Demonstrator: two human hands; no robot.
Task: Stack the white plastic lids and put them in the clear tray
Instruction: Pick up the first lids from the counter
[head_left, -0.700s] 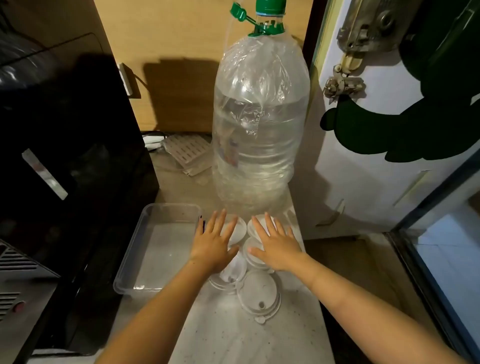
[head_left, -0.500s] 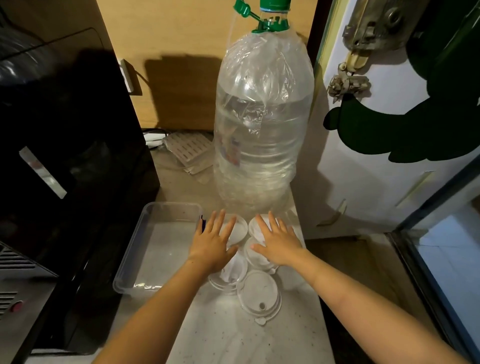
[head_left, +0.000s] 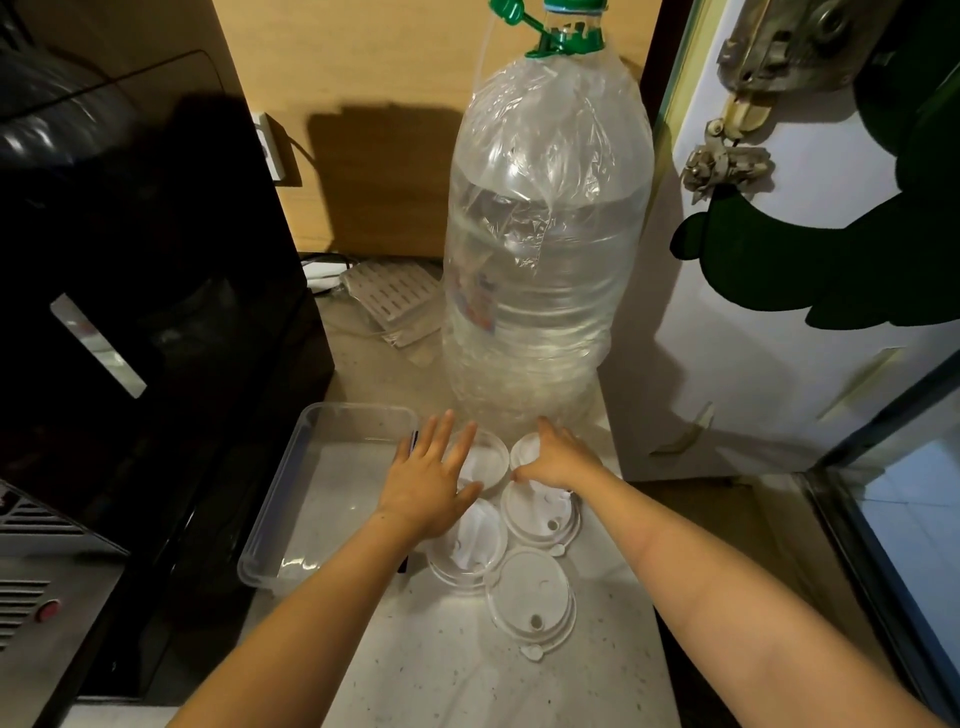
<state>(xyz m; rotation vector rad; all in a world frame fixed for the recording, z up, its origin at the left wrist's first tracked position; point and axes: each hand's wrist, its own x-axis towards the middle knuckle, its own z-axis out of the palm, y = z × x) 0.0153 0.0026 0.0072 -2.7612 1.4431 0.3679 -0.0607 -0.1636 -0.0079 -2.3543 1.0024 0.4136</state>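
Observation:
Several white plastic lids lie singly on the pale counter: a near lid (head_left: 530, 597), a middle left lid (head_left: 467, 545), a middle right lid (head_left: 540, 517) and a far left lid (head_left: 488, 457). A far right lid (head_left: 522, 449) is mostly covered by my right hand (head_left: 558, 457), whose fingers curl down around it while it rests on the counter. My left hand (head_left: 431, 478) is flat with fingers spread, over the far left lid's edge and next to the tray. Just left of the lids sits the clear tray (head_left: 275, 519), with nothing inside.
A big water bottle (head_left: 545, 260) with a green cap stands right behind the lids. A black appliance (head_left: 130, 312) borders the tray on the left. A white door (head_left: 727, 374) is on the right, past the counter's right edge (head_left: 660, 623). A white slatted piece (head_left: 389, 291) lies at the back.
My right hand went from flat with spread fingers to curled over the far right lid, uncovering the middle right lid. My left hand moved slightly forward.

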